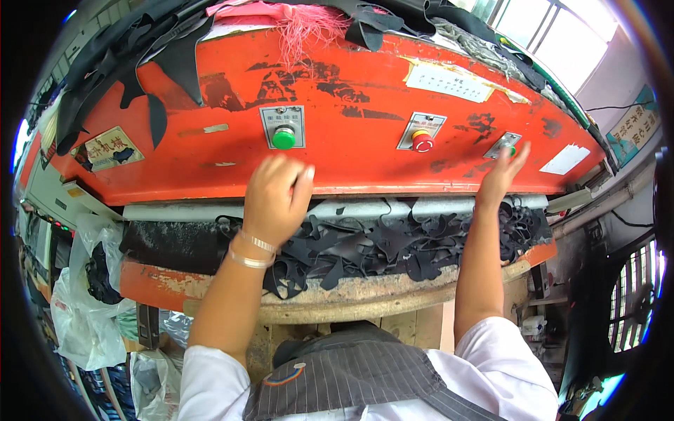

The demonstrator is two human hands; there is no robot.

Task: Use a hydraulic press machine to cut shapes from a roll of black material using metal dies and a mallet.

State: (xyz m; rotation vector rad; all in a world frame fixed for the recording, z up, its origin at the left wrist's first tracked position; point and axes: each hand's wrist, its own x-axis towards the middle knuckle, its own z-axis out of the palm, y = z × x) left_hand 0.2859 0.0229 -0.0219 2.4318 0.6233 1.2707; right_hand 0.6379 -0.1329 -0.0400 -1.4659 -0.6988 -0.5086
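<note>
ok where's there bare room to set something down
The bed's dark left end looks mostly bare, between the pale strip behind, the orange edge in front and the black scraps rightward. Its middle and right are crowded.

Single fisheye view from the person's head, upright, facing forward and steeply downward, close above the striped apron (344, 382) at 6 o'clock, red machine front (358, 158) nearby at 12 o'clock, window (562, 35) farther off toward 2 o'clock, straight edges bowing outward.
</note>
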